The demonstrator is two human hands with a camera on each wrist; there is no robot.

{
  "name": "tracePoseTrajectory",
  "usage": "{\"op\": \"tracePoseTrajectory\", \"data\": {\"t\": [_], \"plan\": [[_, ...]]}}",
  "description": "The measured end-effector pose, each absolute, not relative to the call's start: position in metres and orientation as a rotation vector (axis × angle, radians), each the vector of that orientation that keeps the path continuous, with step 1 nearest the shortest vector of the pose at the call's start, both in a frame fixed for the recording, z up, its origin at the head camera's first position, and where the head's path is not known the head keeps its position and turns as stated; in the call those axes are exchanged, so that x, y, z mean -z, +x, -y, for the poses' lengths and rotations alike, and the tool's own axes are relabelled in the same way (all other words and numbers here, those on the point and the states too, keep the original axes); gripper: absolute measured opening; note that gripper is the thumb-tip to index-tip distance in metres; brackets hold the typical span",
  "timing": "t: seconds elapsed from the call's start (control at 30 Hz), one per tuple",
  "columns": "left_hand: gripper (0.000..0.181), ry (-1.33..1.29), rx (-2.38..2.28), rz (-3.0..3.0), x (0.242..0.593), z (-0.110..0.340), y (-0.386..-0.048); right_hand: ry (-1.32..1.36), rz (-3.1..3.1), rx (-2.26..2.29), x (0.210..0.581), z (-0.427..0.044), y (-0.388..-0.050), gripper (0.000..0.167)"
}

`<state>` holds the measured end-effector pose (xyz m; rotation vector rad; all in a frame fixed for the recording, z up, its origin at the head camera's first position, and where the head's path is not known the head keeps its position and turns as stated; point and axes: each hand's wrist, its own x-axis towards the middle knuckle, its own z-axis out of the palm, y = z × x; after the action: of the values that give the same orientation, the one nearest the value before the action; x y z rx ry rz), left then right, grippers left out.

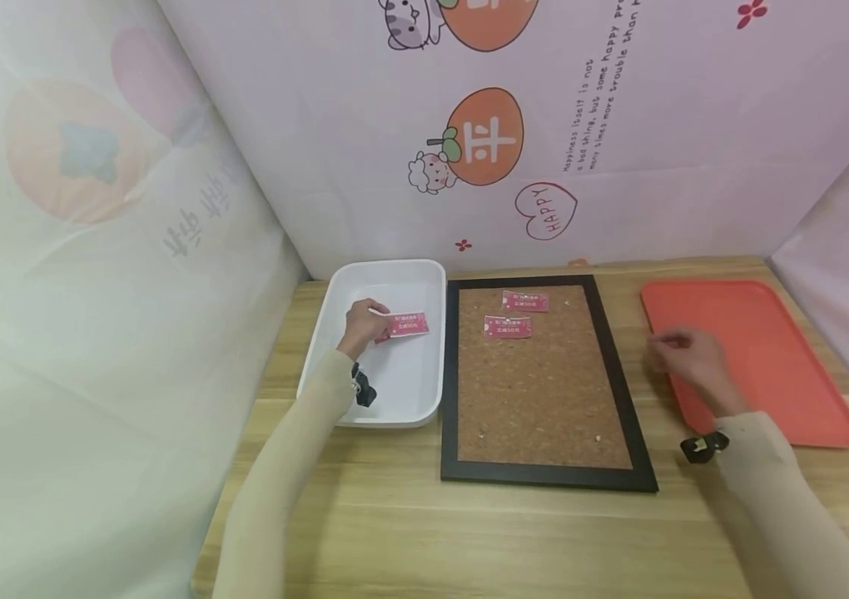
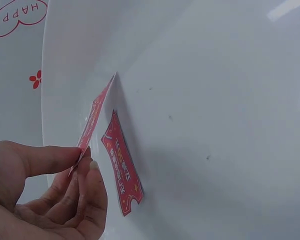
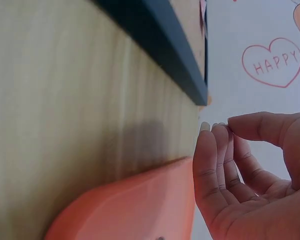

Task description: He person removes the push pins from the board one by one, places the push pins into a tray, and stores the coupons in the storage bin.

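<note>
Head view: a pink coupon [image 2: 92, 117] is pinched by the left hand [image 1: 363, 326] at the white tray [image 1: 402, 387], left of the corkboard [image 1: 544, 391]; right of the corkboard, the fingertips of the right hand [image 1: 694, 362] are drawn together, anything held being indiscernible; picking-up seems in hand, so carriage to the corkboard would be called for; a wooden worktop [image 1: 507, 532] is seen beneath it, printed cloth [image 1: 657, 191] behind.

There is one left hand [image 1: 363, 326] and one right hand [image 1: 697, 366], plus four pink tickets [image 1: 508, 327], one white tub [image 1: 409, 383], one brown board [image 1: 544, 391], one red tray [image 1: 762, 358], one tabletop [image 1: 469, 532], two little black wrist gadgets [image 1: 365, 393] and one red heart [image 1: 547, 212] saying HAPPY.
</note>
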<state>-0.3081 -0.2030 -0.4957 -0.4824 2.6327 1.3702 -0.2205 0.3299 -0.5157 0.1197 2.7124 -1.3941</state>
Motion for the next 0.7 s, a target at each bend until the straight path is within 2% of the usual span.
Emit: {"op": "tracePoseTrajectory", "data": {"t": [0.7], "plan": [[0.031, -0.383, -1.005, -2.752, 0.513, 0.211, -0.307, 0.230, -2.722, 1.278, 0.531, -0.365, -0.204, 0.052]]}}
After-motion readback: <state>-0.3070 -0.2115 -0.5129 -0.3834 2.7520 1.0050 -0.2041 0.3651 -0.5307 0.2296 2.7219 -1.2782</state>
